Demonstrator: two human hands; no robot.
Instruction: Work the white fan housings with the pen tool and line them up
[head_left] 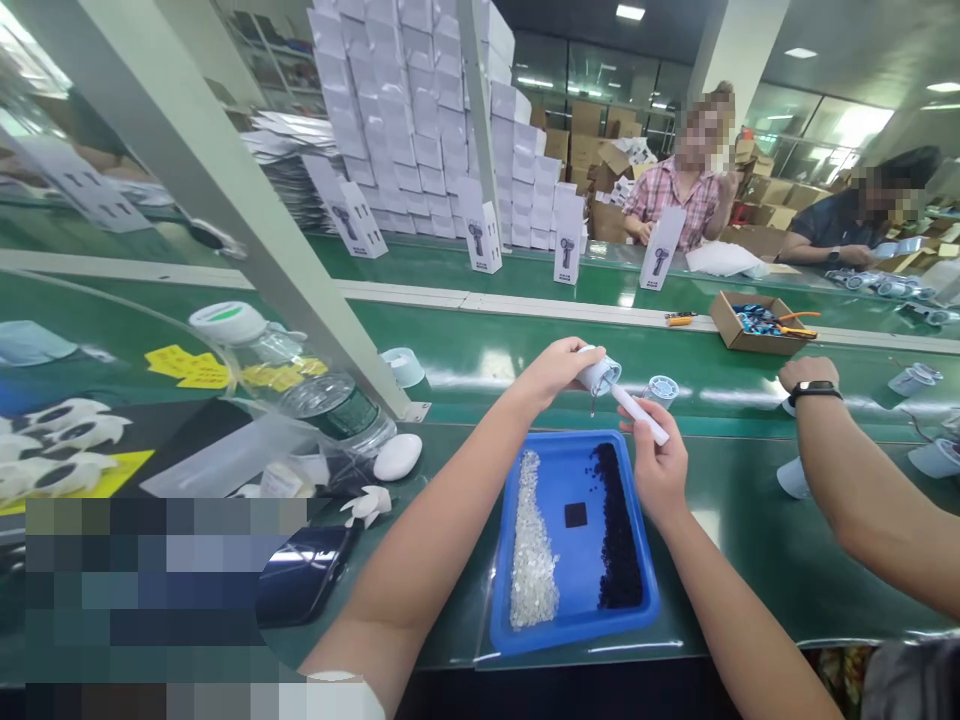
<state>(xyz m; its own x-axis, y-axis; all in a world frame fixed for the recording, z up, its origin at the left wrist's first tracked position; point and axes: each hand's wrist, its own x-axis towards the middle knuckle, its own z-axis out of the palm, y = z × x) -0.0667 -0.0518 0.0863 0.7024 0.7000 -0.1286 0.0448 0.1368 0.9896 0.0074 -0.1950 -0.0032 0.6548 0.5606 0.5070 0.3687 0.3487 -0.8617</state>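
Two forearms [442,510] reach over one blue tray [581,570] with one heap of clear bits [532,565], one of black bits [622,550] and one black square [575,514]. Left hand [556,373] grips one cup [601,374] above the tray's far edge; right hand [661,460] pinches one white stick [642,416], tip at the cup's open end, contact unclear. Work on this cup looks underway, unfinished; one more cup [662,388] sits just beyond, progress unclear.

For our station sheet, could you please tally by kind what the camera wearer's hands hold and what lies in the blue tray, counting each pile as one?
Pale cylindrical housing, left hand: 1
White rod, right hand: 1
Pile of clear pieces: 1
Pile of black pieces: 1
Dark square: 1
Total: 5
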